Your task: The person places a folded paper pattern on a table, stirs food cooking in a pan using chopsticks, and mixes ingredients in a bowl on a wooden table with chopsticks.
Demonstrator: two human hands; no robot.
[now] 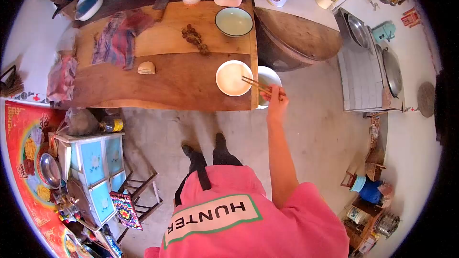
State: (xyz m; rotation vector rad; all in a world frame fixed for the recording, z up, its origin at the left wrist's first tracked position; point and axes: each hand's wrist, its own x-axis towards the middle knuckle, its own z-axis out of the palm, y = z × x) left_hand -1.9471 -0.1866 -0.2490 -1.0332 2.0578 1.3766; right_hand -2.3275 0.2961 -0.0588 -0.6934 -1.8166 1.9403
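My right hand (275,101) is closed around a pair of chopsticks (256,85) near the table's right end. The chopstick tips point into a white bowl (232,62) that looks pale beige inside; whether they touch its contents I cannot tell. Just past the table edge, a second white bowl (270,72) is partly hidden by the table, chopsticks and hand. Behind the first bowl sits a dark-rimmed bowl (234,22) with a pale greenish inside. My left hand is out of view.
On the wooden table (186,86) lie a bread-like piece (147,68), a plaid cloth (116,43) and a bunch of brown, rounded pieces (194,38). A large wooden lid (299,33) stands to the right. A blue-panelled cabinet (98,162) is at left.
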